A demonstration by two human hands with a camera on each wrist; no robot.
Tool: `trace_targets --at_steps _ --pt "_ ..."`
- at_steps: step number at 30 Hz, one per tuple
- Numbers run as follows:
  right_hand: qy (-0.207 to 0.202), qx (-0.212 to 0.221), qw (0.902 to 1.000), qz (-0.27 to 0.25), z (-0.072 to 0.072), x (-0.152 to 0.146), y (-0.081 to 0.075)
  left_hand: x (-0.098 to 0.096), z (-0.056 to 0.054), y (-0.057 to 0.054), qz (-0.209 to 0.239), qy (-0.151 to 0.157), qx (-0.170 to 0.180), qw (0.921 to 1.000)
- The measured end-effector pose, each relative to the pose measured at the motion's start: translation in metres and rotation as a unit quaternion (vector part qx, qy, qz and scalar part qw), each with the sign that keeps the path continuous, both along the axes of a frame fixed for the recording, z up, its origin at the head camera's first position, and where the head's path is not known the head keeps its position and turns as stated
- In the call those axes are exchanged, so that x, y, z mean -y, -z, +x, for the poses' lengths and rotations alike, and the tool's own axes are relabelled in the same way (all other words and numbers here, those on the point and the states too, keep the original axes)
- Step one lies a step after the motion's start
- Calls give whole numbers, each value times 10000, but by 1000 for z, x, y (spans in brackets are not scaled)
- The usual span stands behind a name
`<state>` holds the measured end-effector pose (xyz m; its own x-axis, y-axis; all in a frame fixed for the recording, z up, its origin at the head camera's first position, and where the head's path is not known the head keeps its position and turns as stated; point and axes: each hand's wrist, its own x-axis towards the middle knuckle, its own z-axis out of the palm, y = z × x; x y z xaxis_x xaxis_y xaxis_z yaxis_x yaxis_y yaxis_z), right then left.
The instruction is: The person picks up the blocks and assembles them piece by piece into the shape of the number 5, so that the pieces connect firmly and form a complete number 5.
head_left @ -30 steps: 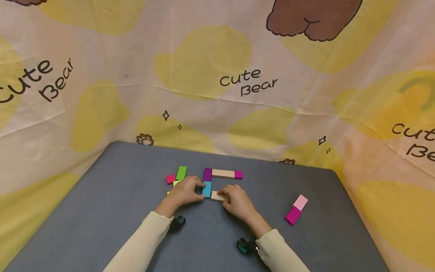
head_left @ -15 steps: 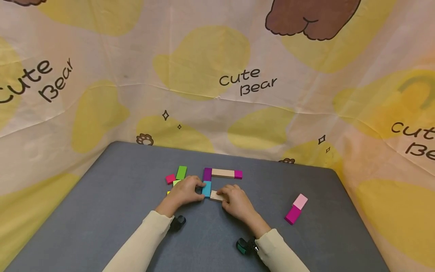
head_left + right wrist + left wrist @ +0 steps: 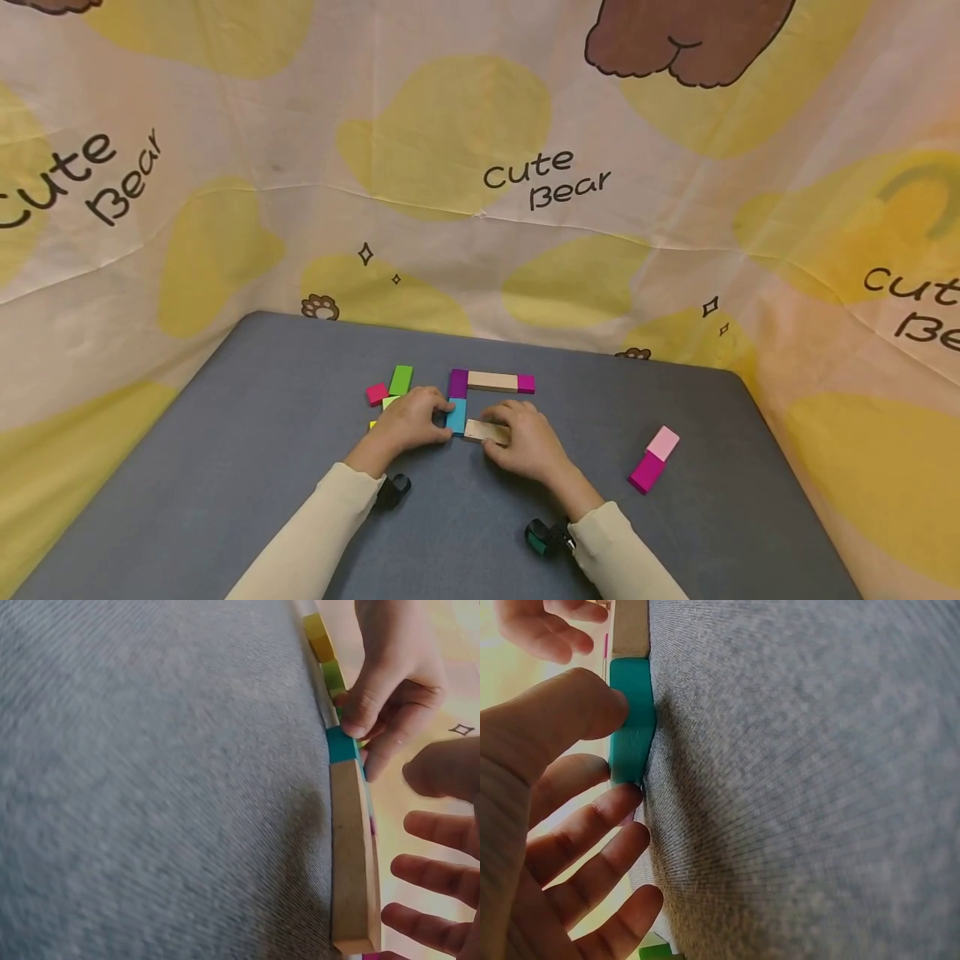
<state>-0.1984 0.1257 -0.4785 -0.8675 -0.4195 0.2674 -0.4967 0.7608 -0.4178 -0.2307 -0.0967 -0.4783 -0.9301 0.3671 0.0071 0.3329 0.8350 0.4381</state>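
In the head view my left hand (image 3: 408, 421) has its thumb and index finger at a blue block (image 3: 457, 416). The left wrist view shows the thumb tip against the side of that blue block (image 3: 632, 712), with the other fingers spread near its far end. A plain wooden block (image 3: 486, 432) lies with its left end against the blue block. Over its right part stands my right hand (image 3: 528, 442); in the right wrist view its fingers (image 3: 431, 874) are spread apart, off the wooden block (image 3: 352, 859). A purple block (image 3: 458, 384) adjoins the blue one's far end.
Another wooden block (image 3: 492, 382) and a magenta block (image 3: 527, 385) extend right from the purple one. Green (image 3: 401, 381), red (image 3: 377, 395) and partly hidden yellow-green blocks lie left. Pink (image 3: 663, 445) and magenta blocks lie right on the grey table (image 3: 225, 483). A printed cloth surrounds it.
My right hand has let go of the wooden block and shifted slightly right, its fingers spreading, so more of the block shows. My left hand stays at the blue block.
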Motion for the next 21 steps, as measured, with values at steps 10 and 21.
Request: trace_targets --at_steps 10,21 --pt "110 -29 9999 -22 3 -14 -6 0 0 1 -13 19 -45 10000" --pt "422 -81 9990 77 9 -36 -17 -1 1 0 73 -84 -10 9999"
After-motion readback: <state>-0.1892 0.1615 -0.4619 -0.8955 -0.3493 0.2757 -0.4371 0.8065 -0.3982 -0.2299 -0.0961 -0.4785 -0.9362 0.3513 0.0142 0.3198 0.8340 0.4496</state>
